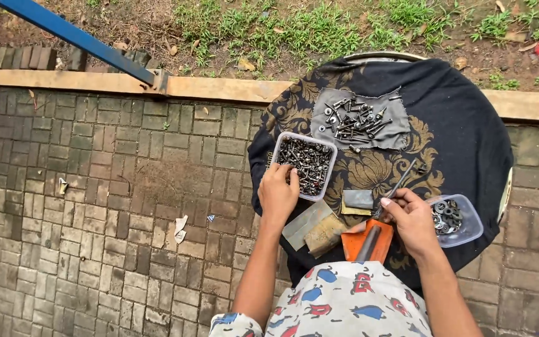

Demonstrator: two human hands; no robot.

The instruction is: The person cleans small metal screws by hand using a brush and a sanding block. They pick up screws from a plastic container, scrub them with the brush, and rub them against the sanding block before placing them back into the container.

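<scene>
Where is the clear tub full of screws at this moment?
In the head view, the clear tub of screws sits on the dark cloth-covered table, on its left side, under the left hand's fingers and just below the grey cloth with loose bolts.

Metal, plastic and cloth on a draped worktop

Dull, dark metal screws (305,163) are held in a clear plastic tub (329,150); more lie on a matt grey rag (400,134). The worktop is covered by soft dark cloth (463,137) printed in gold. Rough brick paving (107,200) is seen.
</scene>
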